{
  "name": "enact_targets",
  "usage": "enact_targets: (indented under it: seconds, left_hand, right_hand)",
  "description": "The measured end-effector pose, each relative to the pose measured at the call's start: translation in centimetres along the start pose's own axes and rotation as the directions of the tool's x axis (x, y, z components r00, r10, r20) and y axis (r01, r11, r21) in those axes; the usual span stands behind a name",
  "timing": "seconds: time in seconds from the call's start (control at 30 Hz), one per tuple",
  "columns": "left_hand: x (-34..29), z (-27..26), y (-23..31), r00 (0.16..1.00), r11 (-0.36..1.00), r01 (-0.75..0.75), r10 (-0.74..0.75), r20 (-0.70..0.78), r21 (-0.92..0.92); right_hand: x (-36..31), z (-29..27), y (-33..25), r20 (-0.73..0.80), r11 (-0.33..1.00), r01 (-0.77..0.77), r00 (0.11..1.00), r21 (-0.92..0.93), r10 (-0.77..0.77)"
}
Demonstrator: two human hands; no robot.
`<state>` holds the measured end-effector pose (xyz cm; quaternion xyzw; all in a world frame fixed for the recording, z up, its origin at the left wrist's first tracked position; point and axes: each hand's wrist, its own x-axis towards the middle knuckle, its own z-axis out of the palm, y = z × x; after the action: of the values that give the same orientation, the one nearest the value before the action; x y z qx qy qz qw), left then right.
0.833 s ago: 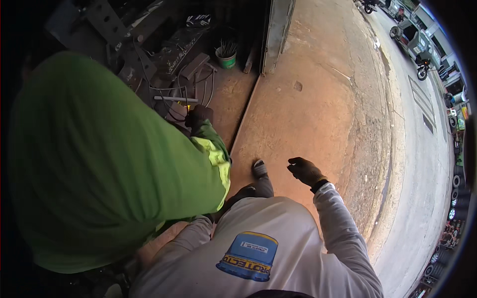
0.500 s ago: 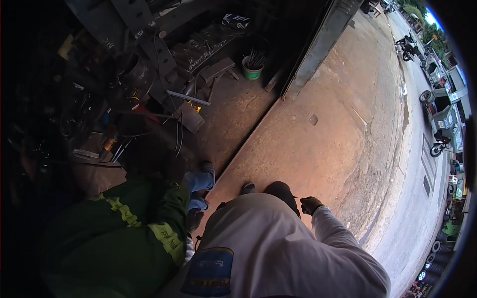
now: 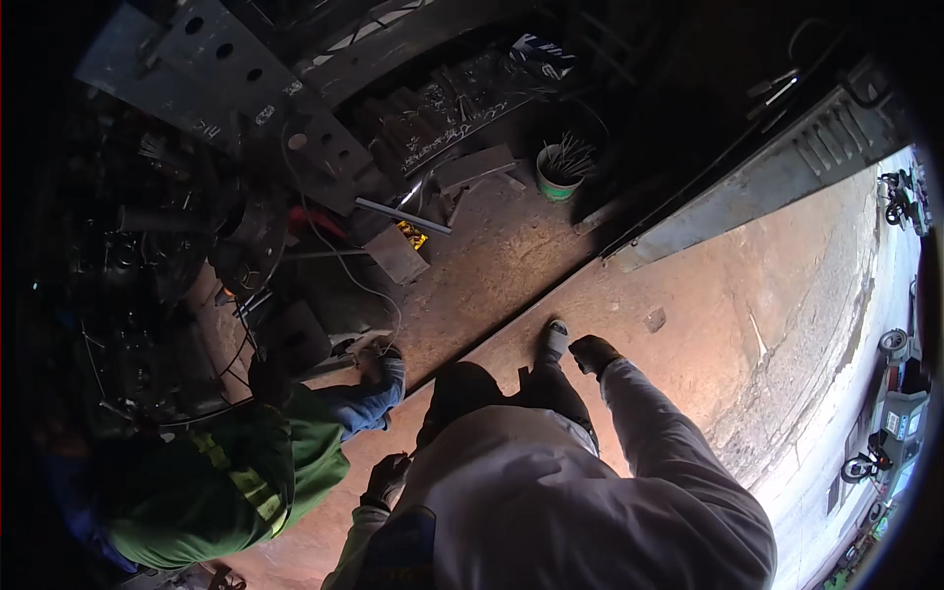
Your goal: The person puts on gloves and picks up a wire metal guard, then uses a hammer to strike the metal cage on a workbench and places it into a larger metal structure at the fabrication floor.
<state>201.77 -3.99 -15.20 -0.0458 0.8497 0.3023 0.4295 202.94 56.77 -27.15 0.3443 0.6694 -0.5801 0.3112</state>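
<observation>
My right hand (image 3: 594,356) hangs out in front of my right thigh, dark, with its fingers curled. Whatever is inside it, if anything, is hidden. On the other side my left hand (image 3: 386,479) hangs low beside my hip, in shadow; its fingers do not show clearly. Neither hand touches anything around it that I can see. Nearest to my left hand is a co-worker in a green top with yellow strips (image 3: 254,492), bent forward. One of my feet, in a grey shoe (image 3: 557,339), is forward on the reddish floor (image 3: 678,383).
A metal door rail (image 3: 501,329) crosses the floor to a grey metal gate (image 3: 757,187). Beyond it stand a green-and-white bucket of thin rods (image 3: 560,177), a metal bar (image 3: 403,215), a perforated steel beam (image 3: 246,79) and a loose cable (image 3: 369,287). A street with vehicles (image 3: 900,418) lies at right.
My view has turned left, so the gate, bucket and metal pieces sit further right. My foot has come forward. My left hand shows more clearly beside my hip, and the co-worker appears further off.
</observation>
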Motion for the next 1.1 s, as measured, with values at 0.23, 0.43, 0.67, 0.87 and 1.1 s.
enact_targets:
  seconds: [0.23,0.43,0.67,0.87,1.1]
  left_hand:
    - [2.4,-4.4,28.7,0.832,0.927,-0.346,0.373,-0.41,0.141]
    - [8.6,-13.4,52.7,0.45,0.578,-0.557,0.814,-0.368,0.597]
    - [17.9,-25.7,71.1,0.082,0.266,-0.425,0.963,-0.256,0.865]
    - [27.2,-27.9,76.9,0.2,0.22,-0.336,0.967,-0.159,0.916]
    - [28.5,-27.5,75.5,0.382,0.344,-0.138,0.884,-0.271,0.929]
  right_hand:
    - [7.3,-12.4,-5.2,-0.001,1.0,-0.014,1.0,-0.012,0.014]
    - [13.1,-14.8,-10.6,0.01,0.988,0.034,0.999,-0.149,-0.033]
    - [22.7,-16.1,-20.8,0.104,0.32,0.369,0.781,-0.873,-0.616]
    - [37.1,-21.7,-31.0,-0.058,0.363,0.301,0.695,-0.882,-0.717]
    - [49.7,-32.4,-47.5,-0.314,0.786,0.248,0.816,-0.566,-0.484]
